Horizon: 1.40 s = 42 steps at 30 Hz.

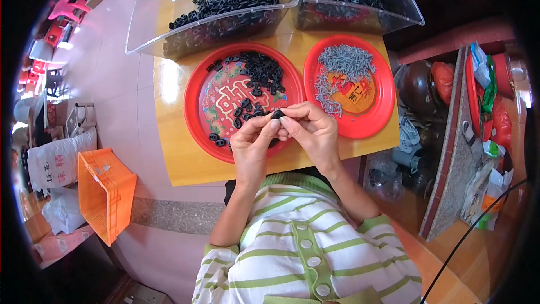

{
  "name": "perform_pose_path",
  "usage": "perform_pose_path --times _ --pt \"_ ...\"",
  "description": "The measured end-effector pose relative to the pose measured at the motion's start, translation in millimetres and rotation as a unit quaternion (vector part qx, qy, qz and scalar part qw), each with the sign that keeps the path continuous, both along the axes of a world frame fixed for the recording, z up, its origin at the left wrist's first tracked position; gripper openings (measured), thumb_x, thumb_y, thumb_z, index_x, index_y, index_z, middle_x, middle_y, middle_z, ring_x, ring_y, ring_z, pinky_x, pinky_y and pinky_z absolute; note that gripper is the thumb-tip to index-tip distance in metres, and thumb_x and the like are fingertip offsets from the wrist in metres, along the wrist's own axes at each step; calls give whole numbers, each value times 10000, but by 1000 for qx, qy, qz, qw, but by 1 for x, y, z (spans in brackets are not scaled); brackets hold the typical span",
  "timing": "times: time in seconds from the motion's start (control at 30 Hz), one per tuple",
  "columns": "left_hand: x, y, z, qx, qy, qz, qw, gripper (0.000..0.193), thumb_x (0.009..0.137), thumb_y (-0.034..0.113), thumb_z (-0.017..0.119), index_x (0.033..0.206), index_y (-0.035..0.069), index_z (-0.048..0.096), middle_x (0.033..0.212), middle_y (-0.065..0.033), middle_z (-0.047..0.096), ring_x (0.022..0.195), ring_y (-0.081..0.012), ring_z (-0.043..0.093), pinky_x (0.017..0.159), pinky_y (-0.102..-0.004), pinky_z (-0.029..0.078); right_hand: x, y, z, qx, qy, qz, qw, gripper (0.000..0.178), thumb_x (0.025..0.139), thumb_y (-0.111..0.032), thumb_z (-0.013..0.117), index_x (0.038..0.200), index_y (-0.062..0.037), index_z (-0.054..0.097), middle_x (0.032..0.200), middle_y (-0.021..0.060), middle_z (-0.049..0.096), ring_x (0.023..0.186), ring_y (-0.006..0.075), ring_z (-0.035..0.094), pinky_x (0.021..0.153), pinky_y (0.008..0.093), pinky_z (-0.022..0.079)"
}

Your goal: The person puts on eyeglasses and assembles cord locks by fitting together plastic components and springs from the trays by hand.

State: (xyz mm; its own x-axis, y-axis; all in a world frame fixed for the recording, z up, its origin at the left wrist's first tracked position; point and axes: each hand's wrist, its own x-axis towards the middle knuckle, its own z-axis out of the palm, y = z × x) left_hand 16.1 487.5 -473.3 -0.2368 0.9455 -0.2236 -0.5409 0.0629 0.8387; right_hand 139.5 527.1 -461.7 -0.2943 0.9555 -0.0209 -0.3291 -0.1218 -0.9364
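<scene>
My left hand (251, 143) and my right hand (313, 134) meet over the near right rim of a round red tray (194, 129). Between their fingertips they pinch a small black plastic piece (277, 114), largely covered by the fingers. The tray has a printed bottom and holds a pile of small black oval pieces with holes (264, 70). Several more lie loose near my left hand. To the right stands a smaller red plate (360, 130) with a heap of small grey screws (346, 59). Whether a screw is in my fingers cannot be seen.
Two clear plastic bins (149, 42) (416, 17) full of black pieces stand at the table's (174, 171) far side. An orange crate (107, 191) and a white sack (56, 160) are on the left. Shelves on the right hold a brown jar (417, 87) and bags.
</scene>
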Motion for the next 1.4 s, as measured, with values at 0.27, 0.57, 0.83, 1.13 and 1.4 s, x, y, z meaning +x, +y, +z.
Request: perform_pose_path --times 0.27,0.57,0.83,1.13,1.4 --pt "1 0 8 -18 -34 22 999 133 894 103 614 930 -20 651 778 -45 646 670 -86 586 637 -209 471 4 3 7 85 -98 -21 991 194 824 21 646 1016 17 621 935 43 600 733 71 586 647 209 504" --pt "11 2 12 -50 -111 40 992 111 905 89 582 910 -1 647 835 -10 607 731 -69 556 687 -215 448 12 8 16 221 -242 -30 944 273 739 5 718 997 3 626 894 51 590 682 85 556 601 238 479" --pt "-4 -3 2 137 151 -10 979 255 835 -50 589 1086 -21 629 1058 -77 566 975 -138 539 859 -241 421 23 9 23 79 -106 90 987 216 807 11 678 1013 14 614 885 3 537 758 46 514 640 196 442" --pt "9 -15 -9 184 248 7 951 214 768 -80 661 977 -40 633 936 -125 626 871 -190 587 763 -264 464 42 -2 12 53 -118 147 981 198 843 42 617 1035 34 570 1040 73 525 959 114 536 809 232 479" --pt "6 -13 -11 154 254 31 954 155 784 -75 655 932 -43 622 905 -121 624 829 -179 589 730 -262 476 35 1 11 11 -100 155 983 174 871 30 588 1043 42 563 1040 85 526 904 116 565 784 239 501"
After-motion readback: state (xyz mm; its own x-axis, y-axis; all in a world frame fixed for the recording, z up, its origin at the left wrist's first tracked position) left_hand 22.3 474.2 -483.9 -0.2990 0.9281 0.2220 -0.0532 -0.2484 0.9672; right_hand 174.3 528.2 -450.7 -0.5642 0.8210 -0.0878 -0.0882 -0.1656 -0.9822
